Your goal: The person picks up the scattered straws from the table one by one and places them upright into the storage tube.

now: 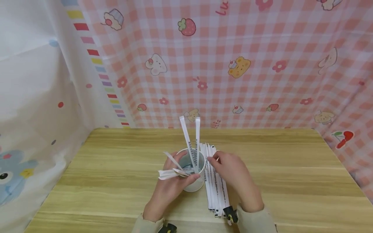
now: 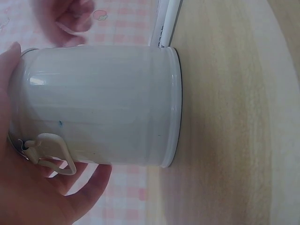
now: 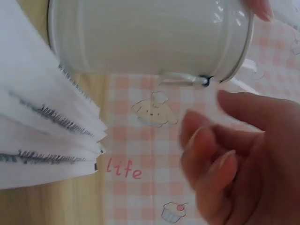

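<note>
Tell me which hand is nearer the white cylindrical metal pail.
Left: the left hand grips the pail; the right hand is beside it without touching, near the far end of the long white paper packets.

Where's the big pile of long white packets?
In the head view, the pile of long white packets lies on the wooden table, just right of the white cup in the left hand, with the right hand close by.

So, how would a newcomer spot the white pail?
On the wooden table, find the left hand. It grips the white pail, left of a stack of paper packets; the pail alone is round and hollow, two tall packets standing in it.
</note>
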The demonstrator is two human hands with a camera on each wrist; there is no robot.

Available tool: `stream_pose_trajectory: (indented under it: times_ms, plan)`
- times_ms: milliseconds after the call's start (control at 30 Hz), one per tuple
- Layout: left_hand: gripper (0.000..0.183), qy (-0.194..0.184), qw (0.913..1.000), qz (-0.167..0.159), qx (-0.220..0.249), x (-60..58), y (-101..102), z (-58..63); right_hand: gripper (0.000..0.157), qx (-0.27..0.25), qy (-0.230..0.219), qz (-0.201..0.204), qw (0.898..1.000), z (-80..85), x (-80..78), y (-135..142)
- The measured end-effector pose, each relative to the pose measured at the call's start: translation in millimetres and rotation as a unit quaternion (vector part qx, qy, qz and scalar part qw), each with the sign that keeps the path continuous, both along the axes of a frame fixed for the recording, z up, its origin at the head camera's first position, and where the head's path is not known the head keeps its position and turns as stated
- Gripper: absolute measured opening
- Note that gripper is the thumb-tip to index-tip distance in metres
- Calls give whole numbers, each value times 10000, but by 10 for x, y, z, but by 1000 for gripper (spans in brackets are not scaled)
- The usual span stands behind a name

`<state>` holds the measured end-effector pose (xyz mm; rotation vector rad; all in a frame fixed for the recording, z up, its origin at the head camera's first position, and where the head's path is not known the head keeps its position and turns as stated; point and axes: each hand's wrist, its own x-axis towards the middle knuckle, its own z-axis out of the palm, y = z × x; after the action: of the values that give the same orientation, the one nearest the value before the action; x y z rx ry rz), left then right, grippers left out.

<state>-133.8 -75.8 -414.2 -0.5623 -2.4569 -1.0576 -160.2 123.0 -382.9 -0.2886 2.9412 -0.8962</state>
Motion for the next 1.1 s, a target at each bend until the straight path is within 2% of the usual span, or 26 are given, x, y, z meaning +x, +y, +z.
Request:
stream_pose_trajectory:
  times_ms: [133, 300, 367, 667, 1100]
  plan:
    - [72, -26, 9999, -28, 102, 0, -5, 1, 27, 178, -615, -142, 9978, -77, -14, 54]
    - [72, -4, 9998, -123, 145, 3, -12, 8, 27, 88, -1418, -408, 9890, -176, -22, 142]
    - [72, 15, 9998, -165, 146, 5, -12, 9, 26, 32, -1582, -470, 9863, -226, -23, 166]
    - [72, 30, 9999, -103, 57, 8, -1, -15, 29, 75, -1753, -546, 9830, -432, -31, 180]
    - [72, -35, 10000, -50, 51, 15, -33, 3, 32, 287, -1750, -517, 9828, -453, -43, 164]
